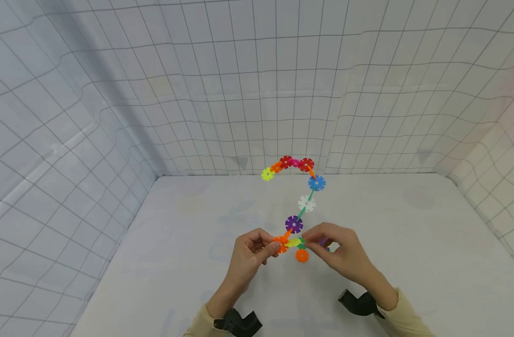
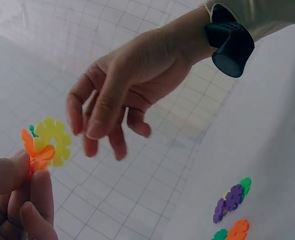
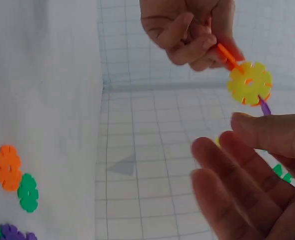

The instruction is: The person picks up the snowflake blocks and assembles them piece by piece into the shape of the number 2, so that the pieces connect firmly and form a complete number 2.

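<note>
My left hand [image 1: 249,256] pinches an orange slotted plastic disc [image 1: 280,245] between thumb and fingers. A yellow disc [image 2: 59,142] is joined to it and faces my right hand. From the held piece a chain of interlocked discs runs away from me: purple [image 1: 294,224], white [image 1: 307,203], blue [image 1: 317,183], then red [image 1: 306,164] and others, curving left to a yellow-green one [image 1: 267,174]. My right hand [image 1: 343,252] hovers just right of the yellow disc. Its fingers are loosely bent, with nothing between them in the left wrist view [image 2: 122,97].
Loose discs lie on the white table [image 1: 177,262] below my hands: an orange one [image 1: 301,255], a green one [image 3: 28,193] beside it, and purple ones [image 2: 233,197] partly behind my right hand. White grid-patterned sheeting [image 1: 257,93] encloses the back and sides.
</note>
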The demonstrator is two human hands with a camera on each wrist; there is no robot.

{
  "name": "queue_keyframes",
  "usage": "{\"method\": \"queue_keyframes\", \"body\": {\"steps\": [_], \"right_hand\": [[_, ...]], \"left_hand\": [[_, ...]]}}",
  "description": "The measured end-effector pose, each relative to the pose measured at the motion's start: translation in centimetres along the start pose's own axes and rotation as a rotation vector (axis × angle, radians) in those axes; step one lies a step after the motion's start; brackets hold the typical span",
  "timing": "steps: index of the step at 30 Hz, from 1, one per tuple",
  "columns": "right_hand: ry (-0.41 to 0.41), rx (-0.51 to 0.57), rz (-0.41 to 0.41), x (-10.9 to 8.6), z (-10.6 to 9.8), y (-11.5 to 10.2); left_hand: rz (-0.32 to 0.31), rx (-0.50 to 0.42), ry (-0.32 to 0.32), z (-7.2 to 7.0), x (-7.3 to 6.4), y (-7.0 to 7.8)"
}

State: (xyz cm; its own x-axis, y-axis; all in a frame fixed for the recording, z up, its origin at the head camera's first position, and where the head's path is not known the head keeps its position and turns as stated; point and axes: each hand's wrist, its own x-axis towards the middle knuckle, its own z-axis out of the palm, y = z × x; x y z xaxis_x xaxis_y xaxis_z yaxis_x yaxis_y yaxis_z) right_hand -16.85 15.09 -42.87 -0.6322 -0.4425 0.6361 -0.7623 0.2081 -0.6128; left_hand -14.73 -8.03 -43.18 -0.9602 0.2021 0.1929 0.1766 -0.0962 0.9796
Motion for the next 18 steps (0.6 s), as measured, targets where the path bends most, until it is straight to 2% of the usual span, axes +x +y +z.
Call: {"method": "queue_keyframes", "body": {"steps": [3,7,9,12,18], "right_hand": [[-0.069,-0.067,0.142,-0.3,-0.1,1.3],[-0.231,-0.234,0.356,-1.0,0.8,3.3],[-0.310,-0.315,0.430,-1.3,1.5,4.1],[-0.372,-0.377,0.489,-1.7,2.5,4.8],[-0.379,-0.384,0.532,-2.2,3.0,5.6]], "left_hand": [[-0.003,0.004,0.005,-0.3,0.1,0.0],[-0.021,0.012,0.005,-0.6,0.2,0.1],[-0.029,0.016,0.007,-0.7,0.2,0.3],[-0.036,0.024,0.009,-0.7,0.3,0.5],[-0.046,0.044,0.010,-0.8,0.3,0.4]]}}
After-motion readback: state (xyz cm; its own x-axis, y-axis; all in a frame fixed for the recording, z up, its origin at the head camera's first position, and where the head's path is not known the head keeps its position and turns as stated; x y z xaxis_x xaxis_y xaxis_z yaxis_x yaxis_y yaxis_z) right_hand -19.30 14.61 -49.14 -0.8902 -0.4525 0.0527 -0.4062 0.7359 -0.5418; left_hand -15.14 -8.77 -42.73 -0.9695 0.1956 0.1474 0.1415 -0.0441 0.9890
